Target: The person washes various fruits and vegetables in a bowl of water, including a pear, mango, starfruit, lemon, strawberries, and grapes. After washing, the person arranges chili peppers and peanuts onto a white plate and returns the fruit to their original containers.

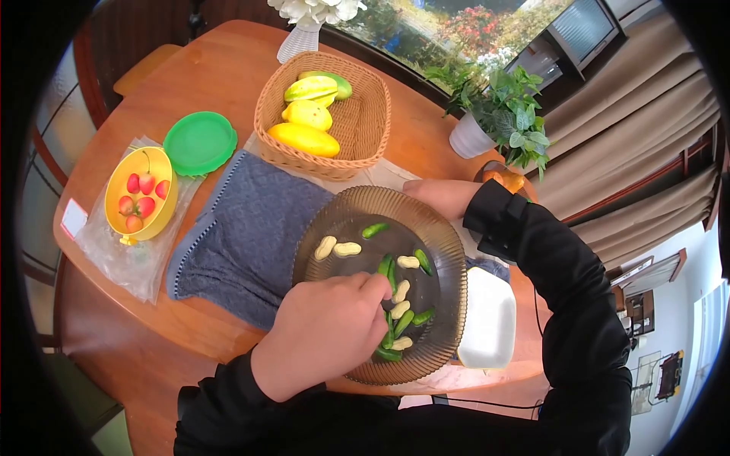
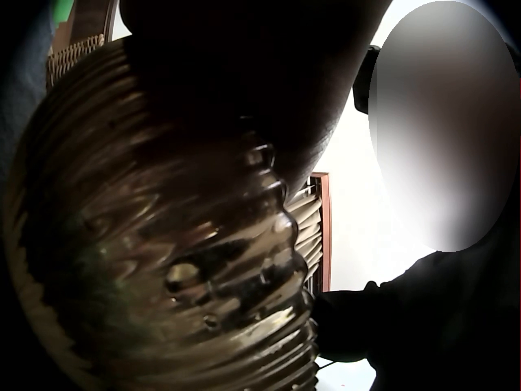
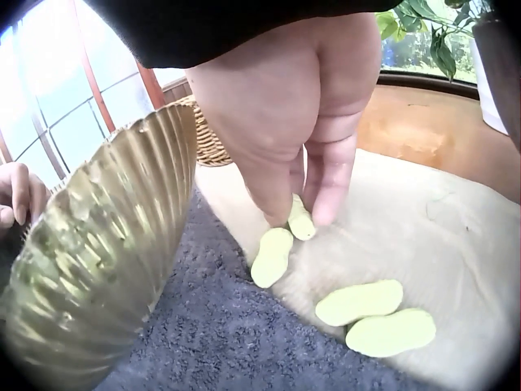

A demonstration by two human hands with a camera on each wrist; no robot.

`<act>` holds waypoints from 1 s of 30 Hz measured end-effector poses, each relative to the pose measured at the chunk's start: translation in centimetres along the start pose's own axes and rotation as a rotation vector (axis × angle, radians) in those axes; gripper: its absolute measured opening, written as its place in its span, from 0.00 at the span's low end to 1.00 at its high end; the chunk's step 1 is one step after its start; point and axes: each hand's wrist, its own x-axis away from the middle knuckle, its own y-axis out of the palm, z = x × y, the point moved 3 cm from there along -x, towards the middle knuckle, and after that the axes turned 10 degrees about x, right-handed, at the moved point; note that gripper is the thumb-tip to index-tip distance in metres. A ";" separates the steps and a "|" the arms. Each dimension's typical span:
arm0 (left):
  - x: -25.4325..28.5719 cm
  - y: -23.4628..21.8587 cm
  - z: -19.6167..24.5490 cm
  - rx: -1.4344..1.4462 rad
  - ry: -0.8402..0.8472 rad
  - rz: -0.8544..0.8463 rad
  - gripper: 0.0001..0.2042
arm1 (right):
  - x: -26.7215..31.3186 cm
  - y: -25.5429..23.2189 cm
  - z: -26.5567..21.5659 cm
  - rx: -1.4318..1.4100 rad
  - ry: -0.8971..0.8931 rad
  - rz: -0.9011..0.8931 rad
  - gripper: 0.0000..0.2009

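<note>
A ribbed, see-through brown bowl (image 1: 455, 304) holds several green peppers (image 1: 403, 323) and peanuts (image 1: 347, 249). Over it is the left hand (image 1: 327, 330), fingers curled, pinching a green pepper (image 1: 392, 275) near the bowl's middle. The left wrist view shows the bowl's ribbed side (image 2: 244, 285) under the dark, blurred left hand (image 2: 244, 90). Beyond the bowl, the right hand (image 1: 437, 196) is mostly hidden in the head view. In the right wrist view the right hand (image 3: 277, 106) reaches down, thumb and fingers around a peanut (image 3: 301, 218), with another peanut (image 3: 271, 257) beside it.
More peanuts (image 3: 391, 332) lie on a beige cloth (image 3: 456, 236) by a blue-grey towel (image 1: 251, 228). Around are a wicker basket (image 1: 369, 114) of yellow fruit, a yellow bowl (image 1: 169, 209) of red fruit, a green lid (image 1: 199, 143), a white tray (image 1: 488, 319) and a potted plant (image 1: 468, 139).
</note>
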 end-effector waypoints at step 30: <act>0.1 -0.1 -0.2 0.080 0.020 0.021 0.07 | 0.8 0.5 -0.2 -0.064 -0.022 -0.067 0.20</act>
